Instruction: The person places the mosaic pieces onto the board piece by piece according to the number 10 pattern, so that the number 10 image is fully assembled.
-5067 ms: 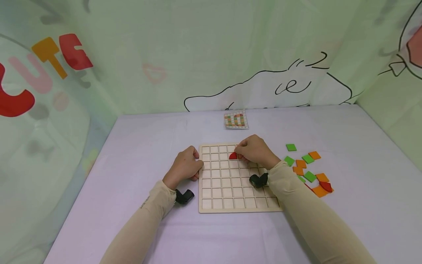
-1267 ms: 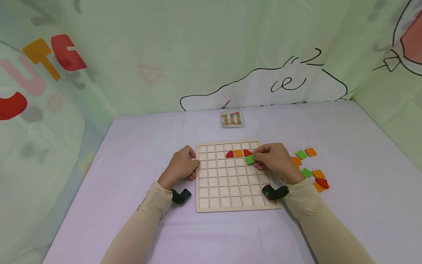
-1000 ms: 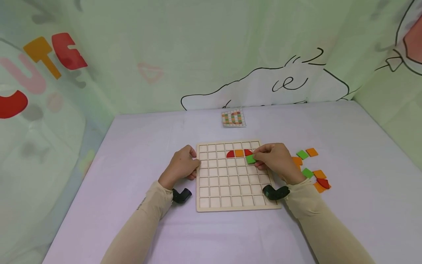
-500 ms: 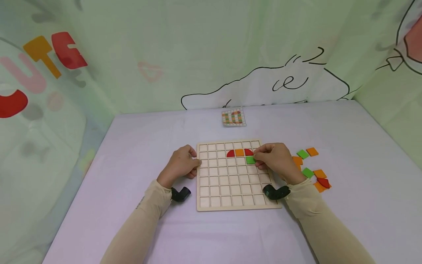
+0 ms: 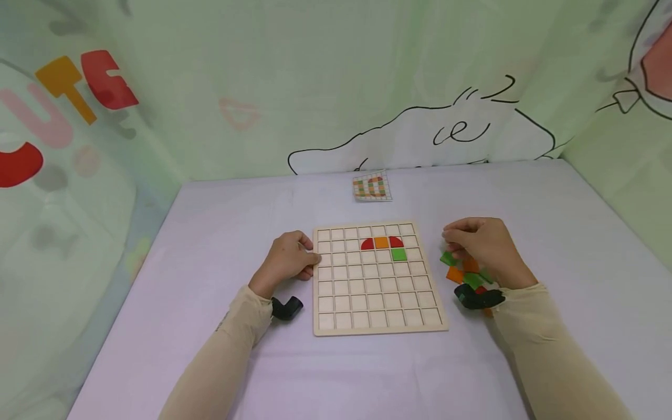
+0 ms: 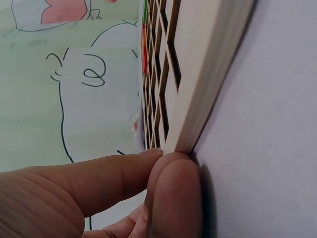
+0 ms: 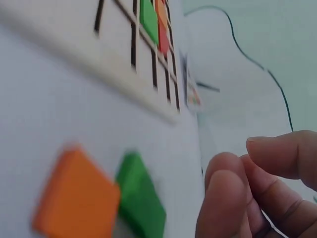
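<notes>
At its left edge, the wooden grid board (image 5: 357, 289) is pinched between thumb and finger of my left hand (image 5: 286, 259); the left wrist view shows the fingertips on the board's edge (image 6: 198, 94). Four cells bear tiles: a red rounded piece (image 5: 367, 244), an orange square (image 5: 381, 242), another red rounded piece (image 5: 396, 242) and, below it, a green square (image 5: 399, 254). My right hand (image 5: 485, 248) hovers over loose tiles right of the board. Its fingers are loosely bent, with a gap between thumb and forefinger and nothing held.
Loose orange (image 5: 455, 275) and green tiles (image 5: 448, 259) lie under and beside the right hand, partly hidden by it. A patterned card (image 5: 372, 186) lies behind the board. A printed curtain (image 5: 236, 87) backs the table.
Across the frames an orange square, a second red piece and a green square came onto the board. The right hand has let go of the green square and moved right. The left hand stays put.
</notes>
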### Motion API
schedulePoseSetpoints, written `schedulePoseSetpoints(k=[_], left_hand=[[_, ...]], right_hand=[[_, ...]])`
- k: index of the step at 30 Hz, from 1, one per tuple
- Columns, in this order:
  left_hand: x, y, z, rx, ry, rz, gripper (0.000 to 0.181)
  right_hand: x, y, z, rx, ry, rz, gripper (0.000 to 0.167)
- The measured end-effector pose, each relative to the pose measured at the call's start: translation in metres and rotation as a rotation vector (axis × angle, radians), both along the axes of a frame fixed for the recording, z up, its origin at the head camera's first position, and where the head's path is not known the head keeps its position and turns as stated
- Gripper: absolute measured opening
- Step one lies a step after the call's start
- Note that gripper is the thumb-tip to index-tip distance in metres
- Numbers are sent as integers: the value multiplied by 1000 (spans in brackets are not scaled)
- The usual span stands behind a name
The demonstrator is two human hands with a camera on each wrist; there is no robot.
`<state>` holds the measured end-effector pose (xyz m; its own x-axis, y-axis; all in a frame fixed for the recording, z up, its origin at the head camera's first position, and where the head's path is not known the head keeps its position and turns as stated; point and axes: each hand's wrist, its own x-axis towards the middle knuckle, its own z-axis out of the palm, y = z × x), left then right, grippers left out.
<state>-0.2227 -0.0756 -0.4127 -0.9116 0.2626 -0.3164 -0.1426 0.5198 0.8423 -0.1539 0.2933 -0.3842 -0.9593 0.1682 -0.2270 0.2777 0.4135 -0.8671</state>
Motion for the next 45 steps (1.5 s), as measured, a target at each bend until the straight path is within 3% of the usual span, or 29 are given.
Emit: schedulePoseSetpoints(k=[8, 13, 24, 35, 45], left_hand=[[0, 0, 1, 3, -7, 21, 27], [0, 2, 0, 16, -13, 25, 27], [0, 4, -2, 25, -18, 29, 27], [1, 5, -3, 39, -11, 37, 27], [1, 6, -2, 54, -15, 31, 27]], right_hand=[[10, 47, -5, 74, 1, -88, 45], [15, 60, -8, 122, -64, -74, 47], [12, 59, -15, 297, -126, -27, 44], [10, 55, -9, 330, -160, 10, 35], [11, 54, -9, 346, -186, 17, 43]])
